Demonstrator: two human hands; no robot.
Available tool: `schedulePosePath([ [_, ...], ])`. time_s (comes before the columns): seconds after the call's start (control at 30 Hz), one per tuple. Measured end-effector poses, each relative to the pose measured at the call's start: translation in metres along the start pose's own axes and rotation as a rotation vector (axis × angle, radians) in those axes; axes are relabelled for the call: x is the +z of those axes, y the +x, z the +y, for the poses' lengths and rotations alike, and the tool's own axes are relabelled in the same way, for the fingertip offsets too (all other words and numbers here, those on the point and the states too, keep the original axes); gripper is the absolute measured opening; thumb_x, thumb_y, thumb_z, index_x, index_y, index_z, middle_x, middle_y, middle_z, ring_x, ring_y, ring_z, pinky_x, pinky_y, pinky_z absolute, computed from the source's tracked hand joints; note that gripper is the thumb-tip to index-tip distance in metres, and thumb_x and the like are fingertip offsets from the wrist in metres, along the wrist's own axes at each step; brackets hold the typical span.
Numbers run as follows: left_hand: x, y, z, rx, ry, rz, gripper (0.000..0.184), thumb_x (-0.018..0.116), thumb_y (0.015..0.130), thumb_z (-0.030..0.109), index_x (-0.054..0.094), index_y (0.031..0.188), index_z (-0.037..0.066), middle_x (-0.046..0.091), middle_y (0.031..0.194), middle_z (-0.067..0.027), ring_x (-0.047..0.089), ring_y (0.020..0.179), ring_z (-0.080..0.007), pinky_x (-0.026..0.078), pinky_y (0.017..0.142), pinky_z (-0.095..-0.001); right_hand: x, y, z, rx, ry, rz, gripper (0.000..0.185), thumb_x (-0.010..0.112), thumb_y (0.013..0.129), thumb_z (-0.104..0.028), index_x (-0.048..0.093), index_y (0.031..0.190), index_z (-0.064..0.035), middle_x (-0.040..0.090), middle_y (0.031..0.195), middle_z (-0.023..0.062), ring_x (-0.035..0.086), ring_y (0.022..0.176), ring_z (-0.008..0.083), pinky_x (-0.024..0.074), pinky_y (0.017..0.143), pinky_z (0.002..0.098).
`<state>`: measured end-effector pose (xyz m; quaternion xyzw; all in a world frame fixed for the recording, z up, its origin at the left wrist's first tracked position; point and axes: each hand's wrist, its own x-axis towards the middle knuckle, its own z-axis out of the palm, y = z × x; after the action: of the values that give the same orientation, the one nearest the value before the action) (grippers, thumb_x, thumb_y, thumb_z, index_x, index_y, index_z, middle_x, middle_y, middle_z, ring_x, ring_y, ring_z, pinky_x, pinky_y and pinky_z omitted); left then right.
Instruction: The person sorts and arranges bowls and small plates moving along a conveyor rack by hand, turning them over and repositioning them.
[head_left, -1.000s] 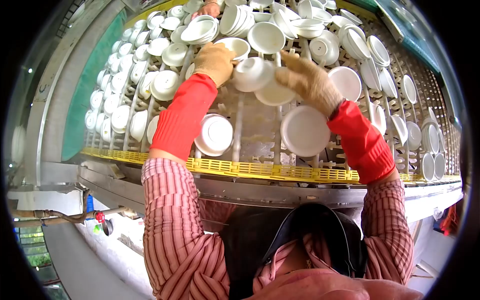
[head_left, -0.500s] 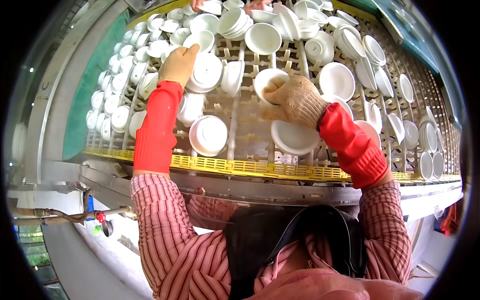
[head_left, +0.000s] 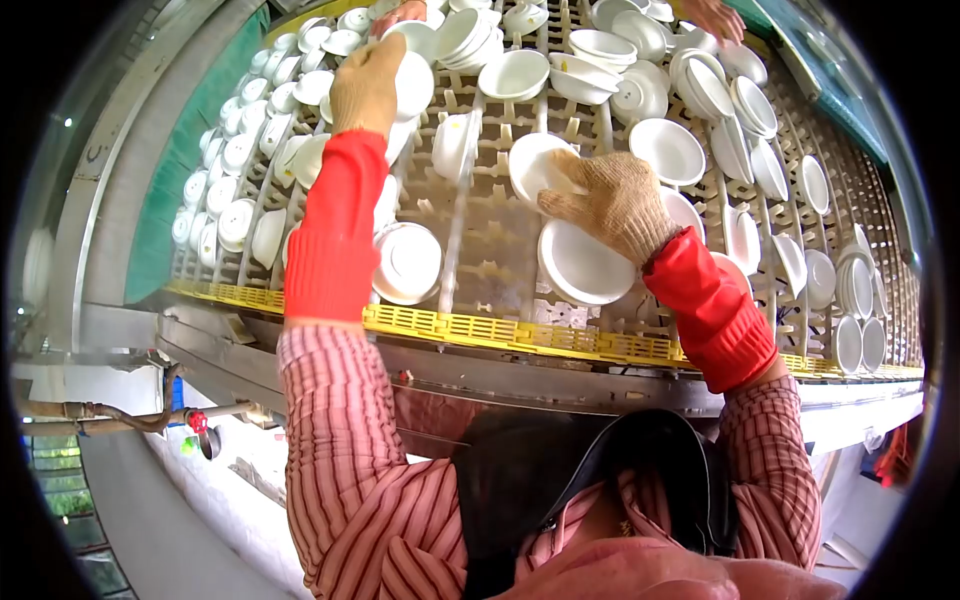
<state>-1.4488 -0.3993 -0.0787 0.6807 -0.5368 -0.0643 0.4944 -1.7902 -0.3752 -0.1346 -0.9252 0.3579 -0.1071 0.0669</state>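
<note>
Both my hands wear tan knitted gloves with red cuffs, over a pegged rack belt holding many white bowls. At the upper left, my left hand (head_left: 366, 84) is closed at the edge of a white bowl (head_left: 413, 86); its fingertips are partly hidden. My right hand (head_left: 618, 198) is closed on the right rim of another white bowl (head_left: 535, 168), near the belt's middle. Just below that hand lies a wide white bowl (head_left: 585, 262). An upturned bowl (head_left: 407, 263) rests near the front edge, below my left forearm.
A yellow slatted edge (head_left: 470, 328) runs along the belt's front, above a metal rail (head_left: 520, 385). Rows of bowls stand at left and right. Another person's hands show at the top, one at the left (head_left: 400, 14) and one at the right (head_left: 716, 18).
My left hand has moved up, away from me. My right hand stays near the middle by the same bowl. Another person's hand now shows at the top right.
</note>
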Motion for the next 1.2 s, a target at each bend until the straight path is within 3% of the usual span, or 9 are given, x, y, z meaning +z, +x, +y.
schedulePosePath([
  [0.1, 0.030, 0.030, -0.044, 0.038, 0.239, -0.035, 0.058, 0.074, 0.093, 0.055, 0.080, 0.117, 0.002, 0.081, 0.109, -0.0229, 0.075, 0.106, -0.0401, 0.056, 0.097, -0.0467, 0.005, -0.002, 0.003, -0.139, 0.121, 0.377, 0.076, 0.082, 0.090, -0.059, 0.066, 0.147, -0.0114, 0.079, 0.100, 0.0149, 0.077, 0.091, 0.0369, 0.0565, 0.101, 0.0524],
  [0.2, 0.035, 0.011, -0.025, 0.059, 0.828, 0.043, 0.052, 0.071, 0.098, 0.053, 0.079, 0.116, 0.005, 0.080, 0.110, -0.0248, 0.075, 0.109, -0.0439, 0.057, 0.095, -0.0519, 0.013, 0.000, 0.007, -0.221, 0.141, 0.498, 0.075, 0.088, 0.087, -0.045, 0.067, 0.150, -0.0113, 0.075, 0.114, 0.0221, 0.073, 0.106, 0.0415, 0.0581, 0.090, 0.0529],
  [0.43, 0.018, 0.019, -0.037, 0.158, 1.288, -0.245, 0.038, 0.065, 0.099, 0.035, 0.080, 0.129, 0.016, 0.080, 0.122, -0.0171, 0.076, 0.114, -0.0401, 0.060, 0.095, -0.0532, -0.003, 0.031, 0.000, -0.087, 0.150, -0.065, 0.064, 0.075, 0.097, -0.059, 0.073, 0.133, -0.0062, 0.077, 0.109, 0.0261, 0.076, 0.101, 0.0432, 0.0599, 0.091, 0.0503],
  [0.63, 0.039, 0.064, -0.090, -0.217, 1.090, -0.275, 0.040, 0.054, 0.106, 0.035, 0.081, 0.127, 0.014, 0.078, 0.131, -0.0197, 0.074, 0.120, -0.0424, 0.058, 0.101, -0.0516, 0.007, 0.026, 0.016, 0.080, 0.472, -0.109, 0.070, 0.067, 0.101, -0.068, 0.074, 0.131, -0.0044, 0.078, 0.101, 0.0243, 0.079, 0.085, 0.0363, 0.0628, 0.079, 0.0470],
  [0.8, -0.013, 0.066, -0.107, -0.019, 0.708, -0.081, 0.053, 0.054, 0.109, 0.043, 0.065, 0.148, 0.010, 0.078, 0.128, -0.0228, 0.075, 0.115, -0.0440, 0.059, 0.101, -0.0512, 0.006, -0.008, 0.034, 0.510, 1.202, 0.065, 0.064, 0.073, 0.101, -0.061, 0.079, 0.120, -0.0009, 0.080, 0.096, 0.0189, 0.079, 0.083, 0.0266, 0.0630, 0.070, 0.0360],
  [0.97, -0.035, 0.055, -0.115, 0.209, 0.711, 0.268, 0.055, 0.058, 0.107, 0.046, 0.068, 0.141, 0.004, 0.078, 0.122, -0.0296, 0.074, 0.121, -0.0412, 0.058, 0.102, -0.0507, 0.027, -0.008, 0.065, -0.037, 0.723, 0.247, 0.039, 0.063, 0.113, -0.039, 0.073, 0.132, -0.0070, 0.079, 0.105, 0.0207, 0.079, 0.089, 0.0315, 0.0638, 0.078, 0.0392],
  [1.03, -0.019, 0.066, -0.119, -0.047, 0.665, 0.229, 0.058, 0.055, 0.106, 0.051, 0.072, 0.136, 0.004, 0.076, 0.130, -0.0263, 0.071, 0.126, -0.0452, 0.054, 0.108, -0.0509, 0.021, -0.007, 0.064, -0.147, 0.330, 0.259, 0.037, 0.062, 0.114, -0.038, 0.075, 0.130, -0.0083, 0.078, 0.106, 0.0230, 0.079, 0.092, 0.0328, 0.0629, 0.082, 0.0396],
  [1.1, -0.008, 0.048, -0.089, -0.305, 0.737, 0.169, 0.061, 0.052, 0.106, 0.055, 0.076, 0.131, 0.005, 0.074, 0.139, -0.0229, 0.067, 0.131, -0.0492, 0.050, 0.113, -0.0510, 0.011, -0.017, 0.058, 0.043, 0.549, 0.134, 0.038, 0.062, 0.114, -0.040, 0.074, 0.133, -0.0096, 0.078, 0.107, 0.0230, 0.078, 0.094, 0.0321, 0.0623, 0.083, 0.0388],
  [1.2, -0.007, 0.038, -0.083, -0.227, 0.931, 0.022, 0.060, 0.054, 0.104, 0.055, 0.078, 0.131, 0.006, 0.075, 0.139, -0.0186, 0.067, 0.132, -0.0468, 0.050, 0.113, -0.0487, 0.011, -0.026, 0.068, 0.082, 0.716, 0.177, 0.038, 0.064, 0.109, -0.031, 0.071, 0.139, -0.0078, 0.077, 0.115, 0.0225, 0.077, 0.101, 0.0333, 0.0621, 0.088, 0.0401],
])
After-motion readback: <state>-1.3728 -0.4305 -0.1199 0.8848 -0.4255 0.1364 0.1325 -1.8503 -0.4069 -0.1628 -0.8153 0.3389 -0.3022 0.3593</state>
